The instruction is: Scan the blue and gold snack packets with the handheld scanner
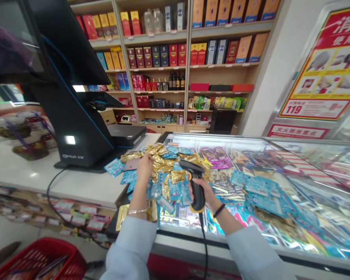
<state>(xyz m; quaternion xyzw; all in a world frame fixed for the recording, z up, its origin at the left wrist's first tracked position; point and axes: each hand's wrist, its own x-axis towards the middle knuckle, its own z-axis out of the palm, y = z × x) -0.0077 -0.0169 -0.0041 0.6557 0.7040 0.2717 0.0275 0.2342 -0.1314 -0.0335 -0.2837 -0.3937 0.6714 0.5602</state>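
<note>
My right hand (205,192) is wrapped round the handle of a black barcode scanner (197,190) with a yellow-orange trim; its head points to the upper left and its cord hangs down. My left hand (145,166) has its fingers curled in at the pile of gold foil packets (157,165); what they pinch is hidden. Blue snack packets (173,189) lie between my two hands on the glass top. Close to my left hand, a flat purplish-grey object like a phone (132,164) rests beside a blue packet (114,167).
A black checkout terminal (76,128) stands on the white counter (20,186) at left, its cable hanging over the edge. More blue packets (265,190) are stacked on the glass case (230,146) at right. A red basket (55,252) sits low at left. Shelves of boxes (160,56) line the back.
</note>
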